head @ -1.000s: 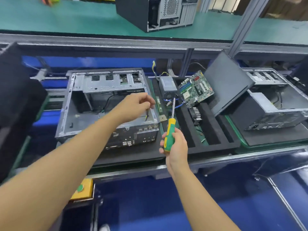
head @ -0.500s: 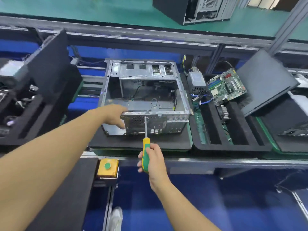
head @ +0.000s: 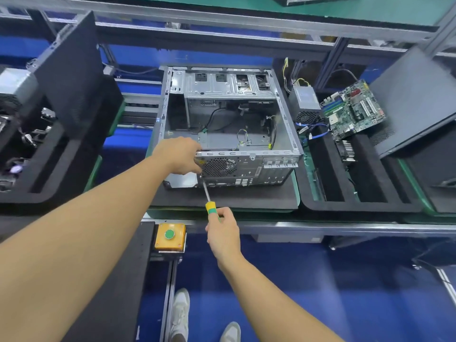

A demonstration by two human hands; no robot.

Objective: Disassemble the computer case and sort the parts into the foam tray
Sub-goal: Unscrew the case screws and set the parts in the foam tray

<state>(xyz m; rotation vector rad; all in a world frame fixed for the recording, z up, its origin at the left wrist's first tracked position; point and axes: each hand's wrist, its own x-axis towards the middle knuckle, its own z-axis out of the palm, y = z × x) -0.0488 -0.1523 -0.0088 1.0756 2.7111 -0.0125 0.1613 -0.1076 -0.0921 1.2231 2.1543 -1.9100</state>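
Gripping computer case (head: 229, 95) rim with left hand (head: 181, 156), right hand (head: 223, 233) clasping screwdriver (head: 210, 208).

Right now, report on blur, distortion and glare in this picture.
Head view: wide-angle stretch swells the left forearm toward the corner. Head view: the case and the screwdriver are fairly sharp, while the floor at lower right smears. Head view: light is even, with no strong glare on the metal.

The single head-worn wide-angle camera looked steeply down and forward, close above the bench (head: 320, 228), computer case (head: 229, 124) mid-frame, shoes (head: 181, 314) at bottom edge.
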